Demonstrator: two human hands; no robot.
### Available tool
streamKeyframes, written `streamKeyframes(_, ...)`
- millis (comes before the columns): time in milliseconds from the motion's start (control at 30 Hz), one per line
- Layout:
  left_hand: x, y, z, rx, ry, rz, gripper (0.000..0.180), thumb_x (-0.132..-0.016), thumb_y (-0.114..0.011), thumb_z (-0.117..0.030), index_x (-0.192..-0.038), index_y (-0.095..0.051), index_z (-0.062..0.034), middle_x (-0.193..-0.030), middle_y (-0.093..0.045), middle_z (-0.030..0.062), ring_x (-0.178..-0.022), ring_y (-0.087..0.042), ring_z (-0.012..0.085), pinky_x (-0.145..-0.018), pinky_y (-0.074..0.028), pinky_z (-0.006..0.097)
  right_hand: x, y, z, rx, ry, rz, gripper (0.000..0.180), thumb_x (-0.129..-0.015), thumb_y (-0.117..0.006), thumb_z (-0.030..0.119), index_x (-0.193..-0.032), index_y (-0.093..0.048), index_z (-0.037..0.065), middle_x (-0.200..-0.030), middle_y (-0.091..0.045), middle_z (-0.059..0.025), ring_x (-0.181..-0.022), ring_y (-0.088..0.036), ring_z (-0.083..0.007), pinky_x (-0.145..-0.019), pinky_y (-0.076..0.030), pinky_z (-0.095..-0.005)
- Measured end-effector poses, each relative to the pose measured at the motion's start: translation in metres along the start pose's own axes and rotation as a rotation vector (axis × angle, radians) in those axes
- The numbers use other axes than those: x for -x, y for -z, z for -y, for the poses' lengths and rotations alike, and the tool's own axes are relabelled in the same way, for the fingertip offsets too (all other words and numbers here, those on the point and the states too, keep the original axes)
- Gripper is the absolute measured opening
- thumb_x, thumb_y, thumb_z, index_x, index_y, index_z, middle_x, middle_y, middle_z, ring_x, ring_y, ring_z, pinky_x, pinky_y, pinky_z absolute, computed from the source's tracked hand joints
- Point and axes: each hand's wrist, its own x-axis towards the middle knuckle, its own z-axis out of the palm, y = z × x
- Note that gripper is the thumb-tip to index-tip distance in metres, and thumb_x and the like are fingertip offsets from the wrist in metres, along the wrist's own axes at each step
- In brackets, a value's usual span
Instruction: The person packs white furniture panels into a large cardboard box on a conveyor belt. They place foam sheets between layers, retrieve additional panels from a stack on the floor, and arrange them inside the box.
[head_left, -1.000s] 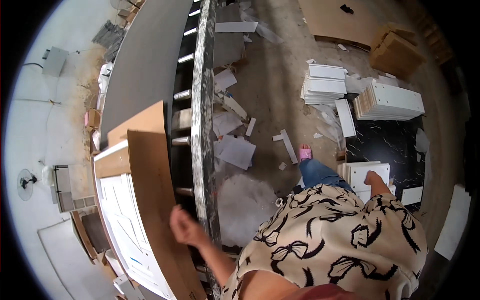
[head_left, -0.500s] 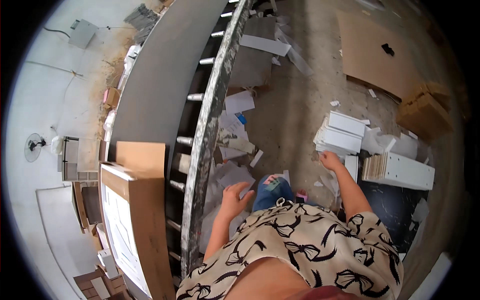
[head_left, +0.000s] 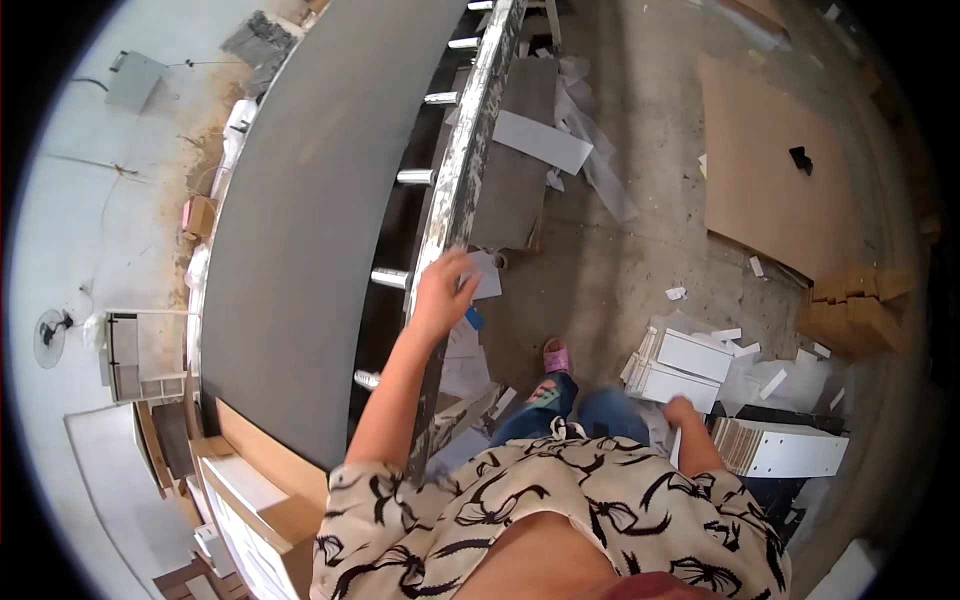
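My left hand (head_left: 443, 292) is raised at the worn metal rail (head_left: 462, 185) of the roller conveyor, fingers spread and nothing in them. From this view I cannot tell whether it touches the rail. My right hand (head_left: 682, 411) hangs low on the right, beside a stack of white panels (head_left: 684, 370) on the floor; its fingers are too small and blurred to make out. Behind that hand, more white panels (head_left: 790, 447) with drilled holes stand packed on edge. An opened cardboard box (head_left: 268, 432) sits on the conveyor's grey belt (head_left: 300, 260) at the left.
Loose paper and plastic film (head_left: 590, 165) litter the floor beside the conveyor, along with a white board (head_left: 542, 142). A large brown cardboard sheet (head_left: 765, 170) lies at the far right, near stacked brown cartons (head_left: 855, 315). White scraps (head_left: 773, 382) surround the panel stack.
I have stepped forward along the conveyor, so the box and panels now sit nearer to me. My left hand has risen to the rail. My right hand has come away from the panel stack's edge.
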Motion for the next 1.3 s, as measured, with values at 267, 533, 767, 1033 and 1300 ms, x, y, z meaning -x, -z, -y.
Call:
streamKeyframes(267, -0.260, -0.066, 0.108, -0.410, -0.221, 0.053, 0.040, -0.070, -0.069, -0.013, -0.108, -0.056, -0.0094, -0.124, -0.048, 0.0144, -0.119, -0.041, 0.0346, -0.094, -0.037, 0.044, -0.195, 0.312, 0.065, -0.954, -0.060, -0.336, 0.024, -0.079, -0.058, 0.025, -0.086, -0.064, 0.003, -0.077, -0.063, -0.0140, -0.068, -0.061, -0.0224, -0.061, -0.049, -0.0347)
streamKeyframes(533, -0.335, -0.094, 0.117, -0.679, 0.057, 0.320, 0.054, -0.065, -0.073, -0.023, -0.115, -0.056, -0.0077, -0.131, -0.041, 0.0143, -0.124, -0.032, 0.0400, -0.100, -0.030, 0.046, -0.516, 0.371, -0.002, -0.183, 0.304, 0.034, 0.026, -0.071, -0.060, 0.018, -0.093, -0.060, 0.003, -0.100, -0.059, -0.0216, -0.090, -0.057, -0.0385, -0.077, -0.047, -0.0465)
streamKeyframes(767, -0.332, -0.098, 0.126, -0.954, 0.052, 0.534, 0.041, -0.064, -0.070, -0.040, -0.091, -0.068, -0.0098, -0.127, -0.035, 0.0143, -0.122, -0.027, 0.0342, -0.096, -0.028, 0.056, -0.755, 0.397, 0.029, -1.270, -0.417, -0.064, 0.075, -0.079, -0.059, 0.052, -0.124, -0.041, -0.006, -0.115, -0.053, -0.0170, -0.095, -0.053, -0.0251, -0.069, -0.047, -0.0386)
streamKeyframes(1033, -0.335, -0.102, 0.131, -1.006, -0.063, 0.549, 0.029, -0.062, -0.072, -0.031, -0.082, -0.068, -0.0109, -0.085, -0.063, -0.0093, -0.120, -0.031, 0.0256, -0.098, -0.019, 0.060, -0.820, 0.418, 0.062, -2.034, -0.527, -0.048, 0.057, -0.079, -0.067, 0.033, -0.124, -0.046, 0.005, -0.112, -0.054, -0.0107, -0.095, -0.053, -0.0233, -0.068, -0.044, -0.0395)
streamKeyframes(1300, -0.333, -0.091, 0.123, -0.865, 0.101, 0.492, 0.039, -0.056, -0.076, -0.029, -0.090, -0.067, -0.0123, -0.123, -0.043, 0.0126, -0.116, -0.033, 0.0434, -0.096, -0.029, 0.055, -0.709, 0.501, 0.087, -2.179, -0.188, -0.024, 0.017, -0.085, -0.057, 0.020, -0.096, -0.055, 0.007, -0.077, -0.057, -0.0035, -0.067, -0.054, -0.0162, -0.055, -0.045, -0.0314)
